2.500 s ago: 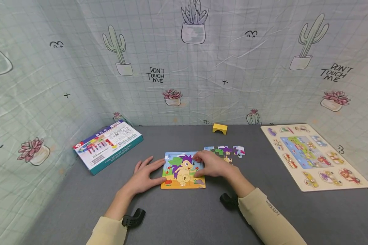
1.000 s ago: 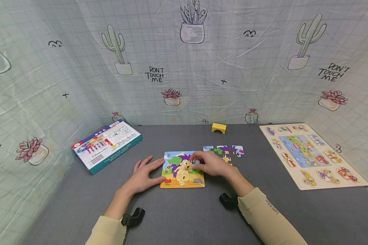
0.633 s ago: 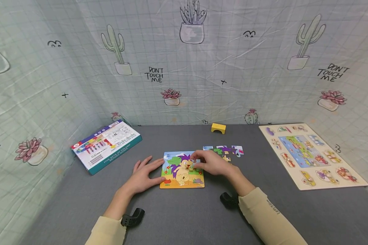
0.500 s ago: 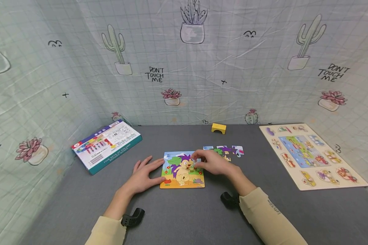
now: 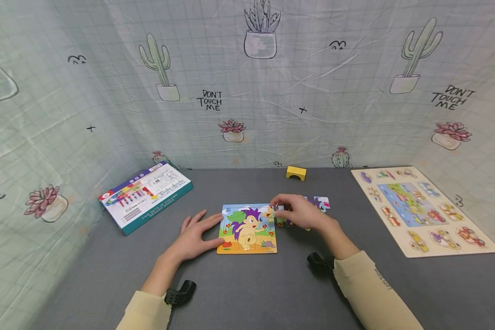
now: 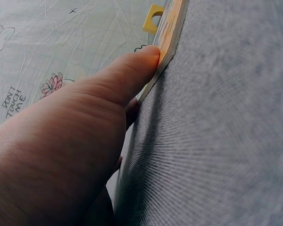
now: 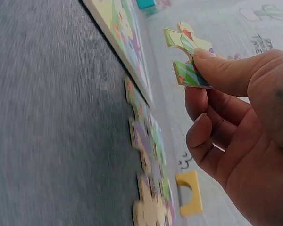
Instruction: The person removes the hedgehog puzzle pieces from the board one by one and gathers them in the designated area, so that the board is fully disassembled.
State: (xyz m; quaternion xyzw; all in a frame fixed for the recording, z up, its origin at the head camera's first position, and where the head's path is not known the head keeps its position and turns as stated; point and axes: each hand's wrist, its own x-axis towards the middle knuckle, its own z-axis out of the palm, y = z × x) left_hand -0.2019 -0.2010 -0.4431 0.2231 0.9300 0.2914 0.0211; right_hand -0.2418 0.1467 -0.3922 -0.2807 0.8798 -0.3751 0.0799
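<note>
My left hand (image 5: 195,236) lies beside a hedgehog jigsaw puzzle (image 5: 245,231) in the head view, with fingers spread and fairly straight. Its thumb touches the front left of the puzzle board (image 6: 169,47), as the left wrist view shows. My right hand (image 5: 299,211) is over the board's far right corner and pinches a puzzle piece (image 7: 186,40) between thumb and fingers. That piece, cream and green with a little red, is raised and tilted in the right wrist view. Loose puzzle pieces (image 5: 321,202) lie just right of the board, partly hidden under the right hand.
A boxed set (image 5: 148,197) lies at the left. A yellow arch block (image 5: 295,173) stands at the back, near the patterned curtain (image 5: 255,123). On the right is a large wooden picture board (image 5: 426,215). Grey cloth (image 5: 247,293) covers the table.
My right hand has moved right and away from the middle of the puzzle, and a pinched piece now shows at its fingertips. My left hand stays in place.
</note>
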